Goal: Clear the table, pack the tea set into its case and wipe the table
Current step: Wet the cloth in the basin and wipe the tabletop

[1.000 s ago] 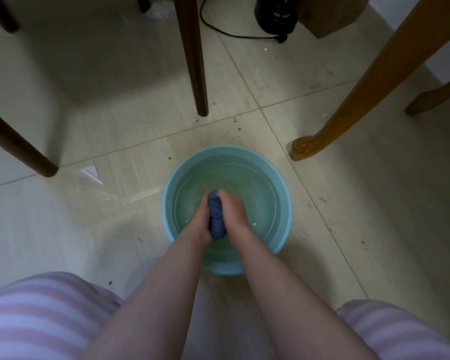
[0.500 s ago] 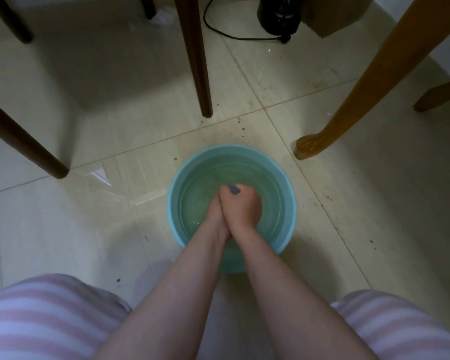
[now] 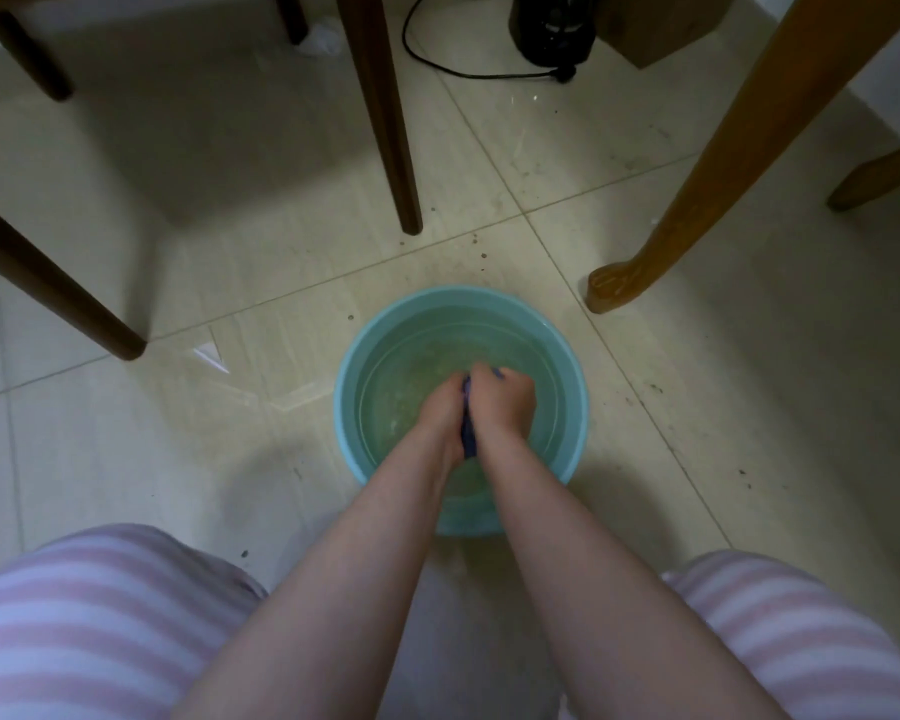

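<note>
Both hands, left [image 3: 440, 415] and right [image 3: 502, 402], clamp the cloth [image 3: 468, 433] between them over the basin [image 3: 349, 407] on the floor, its long axis running straight back toward the body.

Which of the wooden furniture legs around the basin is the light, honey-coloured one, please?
The curved leg with the carved foot, right of the basin. The legs to the left are dark brown and straight.

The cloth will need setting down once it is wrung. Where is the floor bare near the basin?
Bare tiles lie right of the basin, below the light wooden leg, and left of it below the dark leg. Behind, legs and a cord crowd the floor.
</note>
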A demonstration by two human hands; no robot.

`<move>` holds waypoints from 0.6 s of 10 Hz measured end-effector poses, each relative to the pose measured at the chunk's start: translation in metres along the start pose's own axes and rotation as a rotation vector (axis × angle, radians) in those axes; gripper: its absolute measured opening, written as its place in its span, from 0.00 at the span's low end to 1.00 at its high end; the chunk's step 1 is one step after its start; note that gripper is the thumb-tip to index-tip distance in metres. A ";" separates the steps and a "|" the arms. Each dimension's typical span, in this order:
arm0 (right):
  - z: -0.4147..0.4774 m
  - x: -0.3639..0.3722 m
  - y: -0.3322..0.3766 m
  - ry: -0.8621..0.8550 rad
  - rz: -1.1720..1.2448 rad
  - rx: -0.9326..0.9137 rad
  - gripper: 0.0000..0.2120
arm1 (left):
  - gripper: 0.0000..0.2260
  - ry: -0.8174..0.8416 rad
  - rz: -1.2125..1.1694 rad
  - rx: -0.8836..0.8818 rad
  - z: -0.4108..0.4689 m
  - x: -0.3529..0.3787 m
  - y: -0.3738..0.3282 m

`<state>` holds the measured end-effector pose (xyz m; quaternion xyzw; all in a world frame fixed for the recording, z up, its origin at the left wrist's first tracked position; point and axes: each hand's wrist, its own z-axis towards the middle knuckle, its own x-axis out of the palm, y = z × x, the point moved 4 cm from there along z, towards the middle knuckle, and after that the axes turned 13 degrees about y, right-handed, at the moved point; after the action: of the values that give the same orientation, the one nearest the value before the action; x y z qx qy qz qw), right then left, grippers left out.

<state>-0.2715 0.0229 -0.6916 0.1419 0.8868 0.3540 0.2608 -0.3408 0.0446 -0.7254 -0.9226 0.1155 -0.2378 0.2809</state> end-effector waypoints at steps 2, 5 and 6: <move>-0.014 -0.020 0.046 0.499 -0.092 -0.037 0.10 | 0.16 0.064 -0.086 -0.046 -0.036 -0.015 -0.040; -0.026 -0.072 0.071 0.547 -0.103 -0.227 0.07 | 0.17 0.190 0.144 0.048 -0.092 0.000 -0.095; -0.027 -0.073 0.070 0.664 -0.119 -0.176 0.09 | 0.11 0.164 0.170 0.142 -0.098 0.002 -0.105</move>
<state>-0.2223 0.0254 -0.5996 -0.0560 0.8961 0.4402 -0.0102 -0.3798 0.0840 -0.5935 -0.8649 0.1985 -0.2952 0.3542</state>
